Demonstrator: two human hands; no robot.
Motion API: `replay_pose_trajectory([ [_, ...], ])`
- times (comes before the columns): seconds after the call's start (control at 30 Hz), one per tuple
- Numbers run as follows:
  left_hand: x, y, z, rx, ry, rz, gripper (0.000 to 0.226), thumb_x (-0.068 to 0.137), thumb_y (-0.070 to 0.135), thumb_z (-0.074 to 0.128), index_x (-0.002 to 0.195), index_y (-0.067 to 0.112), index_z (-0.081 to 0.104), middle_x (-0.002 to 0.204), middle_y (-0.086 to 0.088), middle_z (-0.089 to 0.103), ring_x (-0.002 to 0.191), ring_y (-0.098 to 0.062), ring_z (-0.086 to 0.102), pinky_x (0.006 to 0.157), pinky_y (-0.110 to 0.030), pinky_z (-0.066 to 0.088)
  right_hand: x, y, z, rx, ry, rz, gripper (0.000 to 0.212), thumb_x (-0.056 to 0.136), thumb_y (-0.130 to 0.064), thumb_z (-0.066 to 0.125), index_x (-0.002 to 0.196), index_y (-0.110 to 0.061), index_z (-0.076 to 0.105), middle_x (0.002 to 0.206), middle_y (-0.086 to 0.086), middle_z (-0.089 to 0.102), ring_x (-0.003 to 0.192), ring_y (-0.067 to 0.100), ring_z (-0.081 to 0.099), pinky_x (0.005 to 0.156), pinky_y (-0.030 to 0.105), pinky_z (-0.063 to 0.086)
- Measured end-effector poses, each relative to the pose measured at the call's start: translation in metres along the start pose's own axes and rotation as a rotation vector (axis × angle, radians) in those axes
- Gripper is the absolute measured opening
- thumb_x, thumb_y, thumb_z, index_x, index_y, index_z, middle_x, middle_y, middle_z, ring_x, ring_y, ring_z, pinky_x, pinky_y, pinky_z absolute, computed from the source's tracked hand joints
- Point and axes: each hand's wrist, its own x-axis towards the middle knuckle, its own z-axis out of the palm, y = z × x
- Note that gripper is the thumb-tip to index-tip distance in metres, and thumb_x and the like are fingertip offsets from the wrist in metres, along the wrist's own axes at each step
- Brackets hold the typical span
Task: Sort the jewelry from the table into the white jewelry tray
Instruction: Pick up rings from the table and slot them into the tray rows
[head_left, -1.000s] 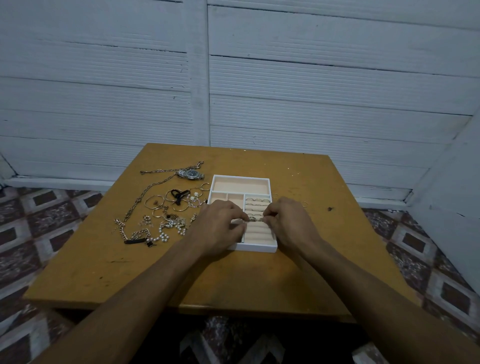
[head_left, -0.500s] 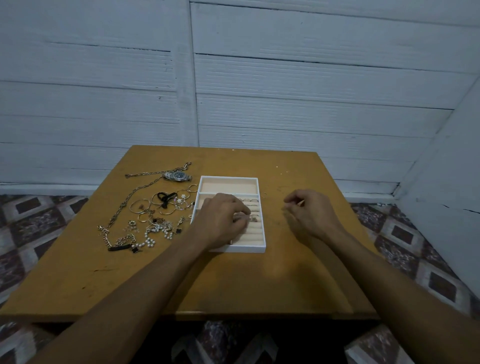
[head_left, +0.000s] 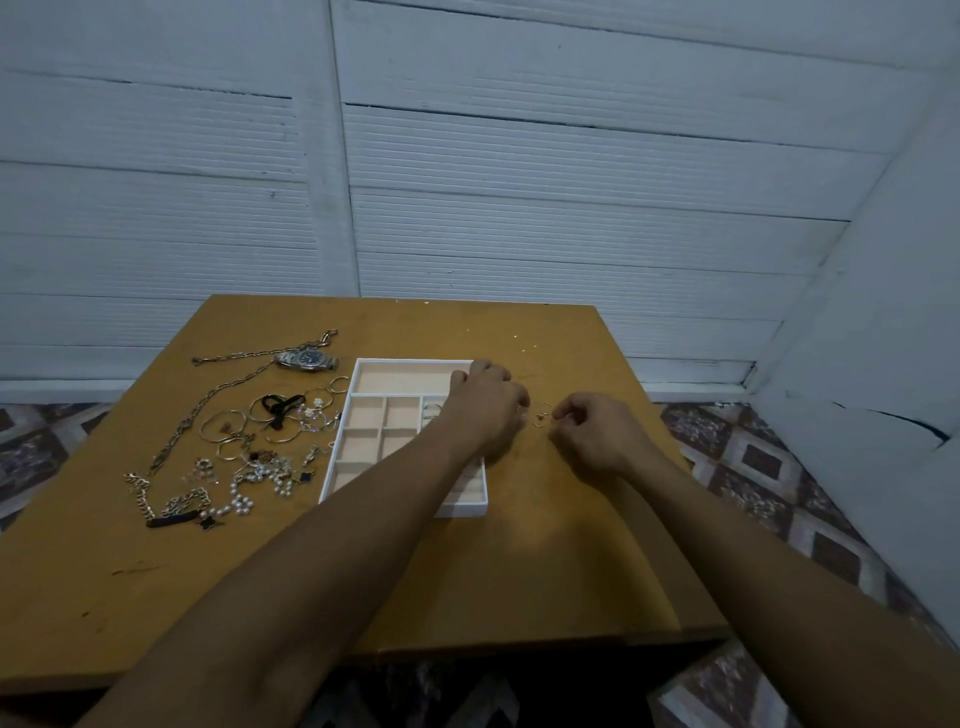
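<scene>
Now small rings (head_left: 542, 417) on table (head_left: 519, 571) between left grip (head_left: 485, 410) and right grip (head_left: 597, 434); both curled, hold unclear.

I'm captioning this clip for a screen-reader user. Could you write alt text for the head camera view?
A person's left hand and right hand, both curled, meet at a few small rings on a wooden table, just right of a white divided tray. A heap of jewelry, with a watch at its far end, lies left of the tray.
</scene>
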Motion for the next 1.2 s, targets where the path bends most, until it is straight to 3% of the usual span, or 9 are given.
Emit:
replay_pose_trajectory([
  [0.27, 0.02, 0.0, 0.01, 0.002, -0.055, -0.012, 0.033, 0.096, 0.04, 0.048, 0.125, 0.026, 0.056, 0.141, -0.007, 0.043, 0.133, -0.028, 0.026, 0.103, -0.046, 0.027, 0.017, -0.011, 0.011, -0.064, 0.002, -0.02, 0.022, 0.094, -0.028, 0.057, 0.113, -0.02, 0.065, 0.107, 0.003, 0.067, 0.093, 0.018, 0.06, 0.078, 0.028, 0.049],
  [0.4, 0.025, 0.001, 0.006, -0.005, -0.082, -0.013, 0.025, 0.093, 0.031, 0.056, 0.117, 0.024, 0.061, 0.149, -0.007, 0.034, 0.142, -0.031, 0.012, 0.108, -0.052, 0.019, 0.02, -0.013, 0.015, -0.085, -0.007, -0.029, 0.015, 0.092, -0.021, 0.059, 0.104, -0.021, 0.067, 0.099, 0.002, 0.067, 0.09, 0.018, 0.061, 0.081, 0.035, 0.054],
  [0.6, 0.025, 0.003, 0.002, 0.002, -0.095, -0.023, 0.024, 0.093, 0.031, 0.056, 0.114, 0.02, 0.059, 0.154, -0.007, 0.026, 0.146, -0.031, 0.003, 0.111, -0.056, 0.013, 0.023, -0.013, 0.015, -0.058, -0.015, -0.007, 0.006, 0.09, -0.018, 0.061, 0.092, -0.022, 0.065, 0.093, 0.001, 0.065, 0.088, 0.019, 0.059, 0.077, 0.034, 0.052],
  [0.8, 0.015, 0.0, -0.008, -0.135, -0.024, -0.034, 0.006, 0.088, 0.03, 0.061, 0.088, 0.026, 0.065, 0.148, 0.003, 0.038, 0.144, -0.026, 0.01, 0.108, -0.052, 0.017, 0.022, -0.015, 0.016, -0.042, -0.013, -0.008, 0.012, 0.091, -0.014, 0.059, 0.093, -0.023, 0.066, 0.092, 0.001, 0.065, 0.087, 0.018, 0.059, 0.073, 0.03, 0.05],
  [0.9, 0.008, -0.006, -0.021, -0.211, 0.026, -0.049, 0.01, 0.082, 0.035, 0.071, 0.08, 0.027, 0.066, 0.123, 0.005, 0.058, 0.131, -0.02, 0.031, 0.1, -0.044, 0.028, 0.022, -0.016, 0.016, -0.025, -0.007, 0.005, 0.013, 0.09, -0.011, 0.059, 0.092, -0.02, 0.068, 0.093, 0.001, 0.065, 0.088, 0.017, 0.059, 0.076, 0.03, 0.05],
  [1.0, -0.008, -0.021, -0.041, -0.388, -0.005, -0.02, 0.016, 0.078, 0.037, 0.076, 0.077, 0.024, 0.065, 0.091, 0.005, 0.067, 0.098, -0.015, 0.057, 0.085, -0.035, 0.045, 0.022, -0.015, 0.017, -0.013, -0.001, 0.024, 0.01, 0.089, -0.012, 0.062, 0.091, -0.018, 0.07, 0.092, 0.001, 0.066, 0.088, 0.017, 0.06, 0.075, 0.03, 0.049],
  [1.1, -0.031, -0.039, -0.065, -0.446, -0.082, -0.003, 0.017, 0.078, 0.031, 0.078, 0.078, 0.019, 0.066, 0.079, 0.004, 0.065, 0.075, -0.012, 0.057, 0.065, -0.026, 0.044, 0.022, -0.014, 0.017, 0.006, -0.007, 0.054, 0.004, 0.087, -0.012, 0.067, 0.09, -0.014, 0.068, 0.09, 0.002, 0.065, 0.088, 0.018, 0.059, 0.074, 0.03, 0.047],
  [1.2, -0.055, -0.064, -0.076, -0.419, -0.085, -0.034, 0.014, 0.078, 0.029, 0.078, 0.08, 0.019, 0.068, 0.078, 0.006, 0.066, 0.072, -0.008, 0.057, 0.064, -0.024, 0.044, 0.021, -0.016, 0.016, 0.026, -0.023, 0.076, 0.003, 0.088, -0.011, 0.065, 0.09, -0.014, 0.064, 0.089, 0.0, 0.062, 0.087, 0.017, 0.057, 0.073, 0.029, 0.045],
])
